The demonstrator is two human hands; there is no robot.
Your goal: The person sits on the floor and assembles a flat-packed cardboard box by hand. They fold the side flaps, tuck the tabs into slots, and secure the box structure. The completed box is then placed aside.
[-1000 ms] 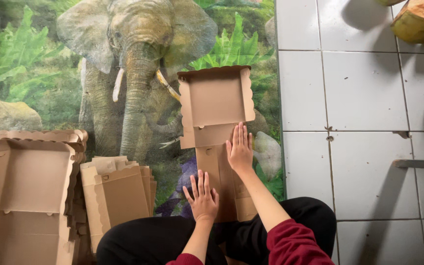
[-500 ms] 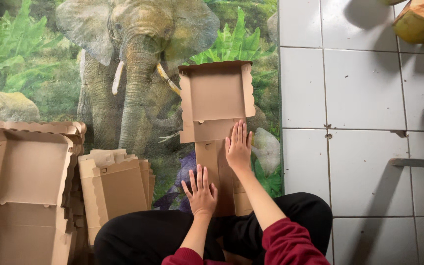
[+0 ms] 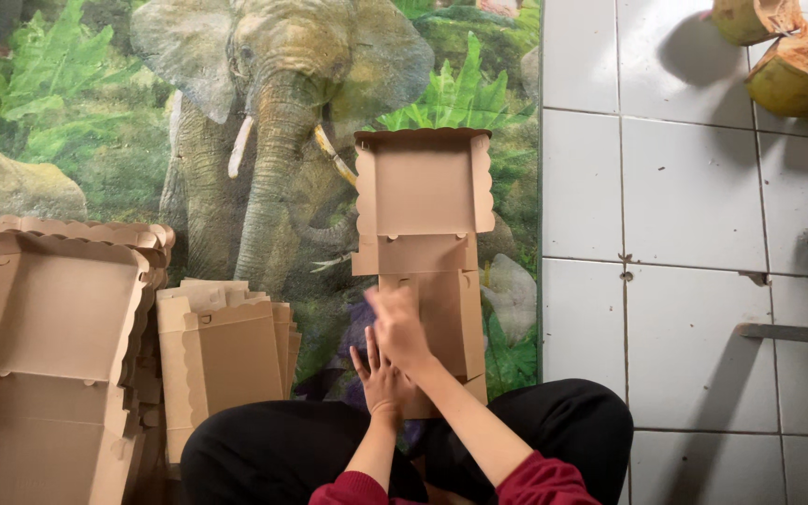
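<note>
Both hands on flat cardboard box (image 3: 427,271), right hand (image 3: 395,323) blurred, left hand (image 3: 381,379) pressing flat

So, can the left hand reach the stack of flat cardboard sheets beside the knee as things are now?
Probably yes. The left hand rests on the unfolded box, and the stack of flat cardboard sheets lies just beside it on the mat, with nothing in between.

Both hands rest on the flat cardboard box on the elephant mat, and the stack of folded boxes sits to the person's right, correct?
Not quite. The head view shows the stack of folded boxes on the person's left, not right. Both the left hand and the right hand are on the flat cardboard box lying on the elephant mat.
</note>
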